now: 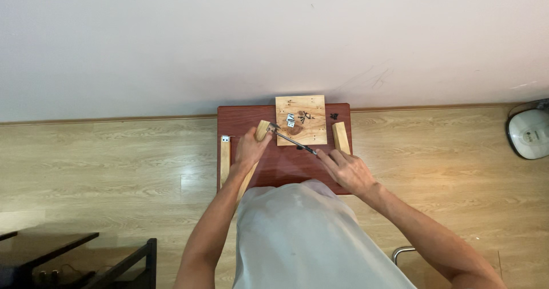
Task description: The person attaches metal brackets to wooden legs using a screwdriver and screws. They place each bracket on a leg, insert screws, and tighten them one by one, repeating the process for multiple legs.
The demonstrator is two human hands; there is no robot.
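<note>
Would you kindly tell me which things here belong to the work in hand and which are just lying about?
In use:
- left hand gripping a pale wooden leg
- right hand holding a slim dark-handled screwdriver
- small metal brackets and screws on the square plywood board
- red-brown low table

Lying about:
- white round appliance
- dark black shelf

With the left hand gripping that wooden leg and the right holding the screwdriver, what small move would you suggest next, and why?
Probably steady the screwdriver and press it straight in: its tip sits at the top of the wooden leg that the left hand grips, while the right hand holds its handle.
</note>
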